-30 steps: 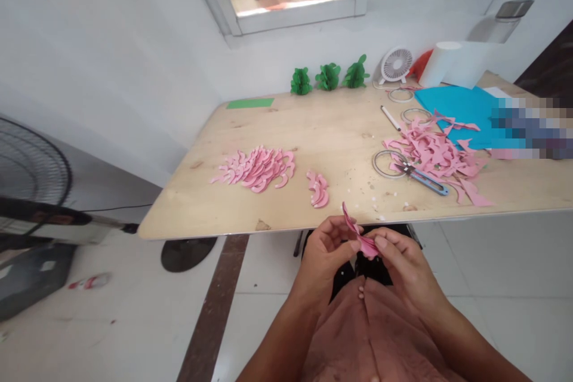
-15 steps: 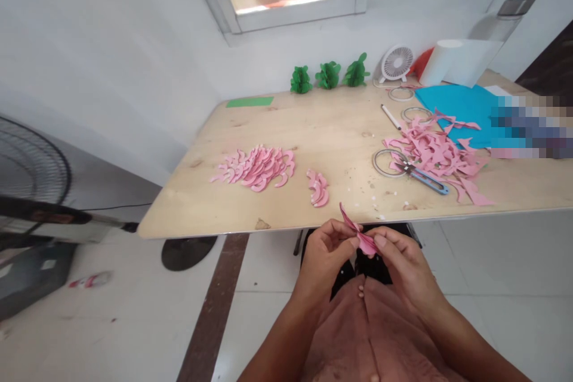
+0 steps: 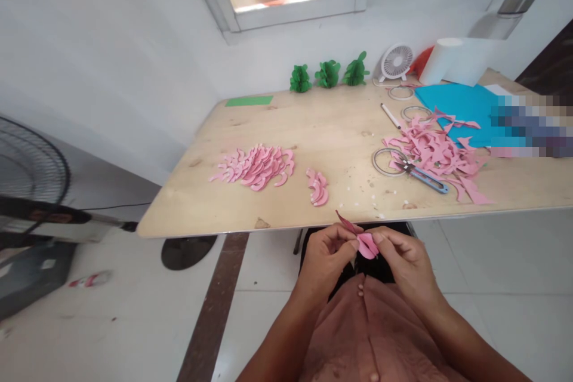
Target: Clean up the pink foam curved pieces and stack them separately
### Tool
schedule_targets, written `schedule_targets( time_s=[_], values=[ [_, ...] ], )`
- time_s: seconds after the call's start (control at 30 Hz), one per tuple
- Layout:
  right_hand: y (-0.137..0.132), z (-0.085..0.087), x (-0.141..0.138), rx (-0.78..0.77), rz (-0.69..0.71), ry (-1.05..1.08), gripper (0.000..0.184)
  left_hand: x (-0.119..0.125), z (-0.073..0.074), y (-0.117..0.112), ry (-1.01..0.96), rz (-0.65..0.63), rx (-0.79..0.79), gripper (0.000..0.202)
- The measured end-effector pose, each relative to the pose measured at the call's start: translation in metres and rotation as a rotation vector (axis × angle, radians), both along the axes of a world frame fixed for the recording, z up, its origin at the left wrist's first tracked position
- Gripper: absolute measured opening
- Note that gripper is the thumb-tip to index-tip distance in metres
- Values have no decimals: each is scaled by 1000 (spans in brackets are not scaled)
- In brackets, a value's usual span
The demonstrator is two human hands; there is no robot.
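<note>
Just below the front edge of the wooden table (image 3: 268,215), my left hand (image 3: 323,256) and my right hand (image 3: 400,256) both pinch a small bundle of pink paper petals (image 3: 364,243). One petal tip sticks up to the left between my thumbs. On the table right in front of my hands lies a small stack of pink crescent cut-outs (image 3: 317,187), and a larger heap of the same crescents (image 3: 255,165) lies further left.
Pink paper scraps (image 3: 436,152) cover the table's right side, with blue-handled snips (image 3: 423,177), wire rings (image 3: 385,162), a pen (image 3: 390,116) and blue paper (image 3: 465,104). Three green paper trees (image 3: 328,75), a small fan (image 3: 396,63) and a white roll (image 3: 441,61) stand at the back. A floor fan (image 3: 31,191) stands left.
My hands have tipped the petal bundle down and flatter; the raised tip now sits lower. The hands shifted slightly down the view.
</note>
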State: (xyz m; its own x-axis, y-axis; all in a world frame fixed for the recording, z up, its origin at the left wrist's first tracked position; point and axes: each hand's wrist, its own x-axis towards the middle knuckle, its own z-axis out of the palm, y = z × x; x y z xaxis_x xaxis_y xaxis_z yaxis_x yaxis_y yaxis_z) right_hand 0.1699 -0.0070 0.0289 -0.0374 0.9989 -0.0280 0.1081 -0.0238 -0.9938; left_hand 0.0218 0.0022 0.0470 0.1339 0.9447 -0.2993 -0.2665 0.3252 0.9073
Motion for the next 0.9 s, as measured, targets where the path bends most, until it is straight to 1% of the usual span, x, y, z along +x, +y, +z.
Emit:
schedule_targets(
  time_s=[0.33,0.53,0.73,0.9],
  values=[
    [-1,0,0,34,-43,-21,27,0,0,0,0,7,28,9],
    [-1,0,2,50,-39,-26,23,-2,-2,-1,34,-24,62,9],
    [0,3,4,51,12,-50,22,-5,-5,0,45,-45,88,11],
    [-1,6,4,84,29,-60,22,-7,-3,0,22,-53,87,12]
  ],
)
